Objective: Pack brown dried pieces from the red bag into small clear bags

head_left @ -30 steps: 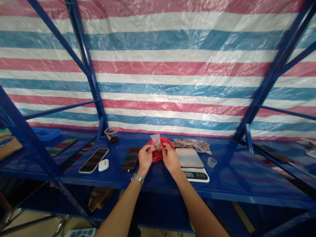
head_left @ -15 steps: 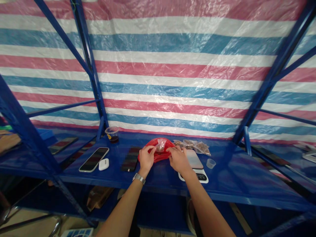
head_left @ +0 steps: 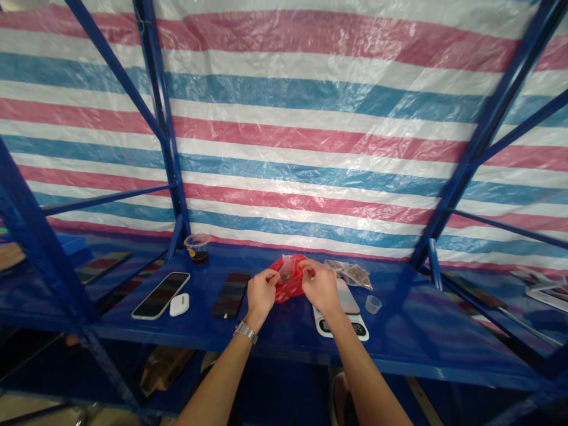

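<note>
A red plastic bag (head_left: 290, 289) sits at the middle of the blue shelf, its mouth held apart between my two hands. My left hand (head_left: 262, 291) pinches the bag's left rim, with a metal watch on that wrist. On the opposite side, my right hand (head_left: 320, 285) pinches the right rim. Inside the bag shows a clear packet (head_left: 287, 267) with brownish contents. Under and beside my right forearm lies a white kitchen scale (head_left: 349, 297). Small clear packets of brown bits (head_left: 356, 274) lie behind the scale, partly hidden by my right hand.
A small clear cup (head_left: 373, 305) stands right of the scale. To the left are a dark phone (head_left: 231, 294), a white earbud case (head_left: 179, 305), a larger phone (head_left: 161, 295) and a plastic cup with dark liquid (head_left: 197, 248). Blue posts flank the shelf (head_left: 426, 331); striped sheeting hangs behind.
The bag's mouth has been gathered narrower and pulled up, with my hands still on its rim. The clear packet now sits deeper within it. The camera view has tilted slightly.
</note>
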The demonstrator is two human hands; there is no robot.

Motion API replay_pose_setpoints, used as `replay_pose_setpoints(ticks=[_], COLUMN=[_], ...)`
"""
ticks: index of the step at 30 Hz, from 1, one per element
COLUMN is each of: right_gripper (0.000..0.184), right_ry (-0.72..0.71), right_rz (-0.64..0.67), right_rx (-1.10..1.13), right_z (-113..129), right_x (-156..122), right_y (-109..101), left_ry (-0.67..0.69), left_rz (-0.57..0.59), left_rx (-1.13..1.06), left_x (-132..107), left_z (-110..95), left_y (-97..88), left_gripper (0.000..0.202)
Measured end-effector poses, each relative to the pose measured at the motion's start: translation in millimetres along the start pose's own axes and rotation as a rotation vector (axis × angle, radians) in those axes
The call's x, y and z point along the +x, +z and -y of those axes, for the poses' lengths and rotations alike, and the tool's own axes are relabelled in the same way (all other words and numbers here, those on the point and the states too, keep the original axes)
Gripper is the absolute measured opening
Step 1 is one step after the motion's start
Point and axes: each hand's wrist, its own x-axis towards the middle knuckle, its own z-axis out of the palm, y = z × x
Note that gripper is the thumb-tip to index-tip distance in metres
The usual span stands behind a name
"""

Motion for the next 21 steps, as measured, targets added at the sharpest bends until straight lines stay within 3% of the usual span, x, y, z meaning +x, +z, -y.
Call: replay_pose_setpoints(ticks=[7,12,17,21], right_gripper=[0.033,0.023,0.025,0.028], right_ry=[0.183,0.098,0.065,0.013], right_rz=[0.116,0.188,0.185,0.229], right_rx=[-0.049,-0.018,0.110,0.222], right_z=[-5,-2,-4,-13], right_x=[-2,4,4,0], right_y=[17,24,32,39], left_ry=[0.042,0.070,0.079,0.038], left_rz=[0.019,0.033,0.083,0.045], left_rx=[-0.131,-0.125,-0.142,-0.154], left_x=[5,8,10,12], left_z=[1,7,14,21], left_y=[10.8,14.0,16.0,16.8], left_gripper=[0.016,0.019,0.019,0.022])
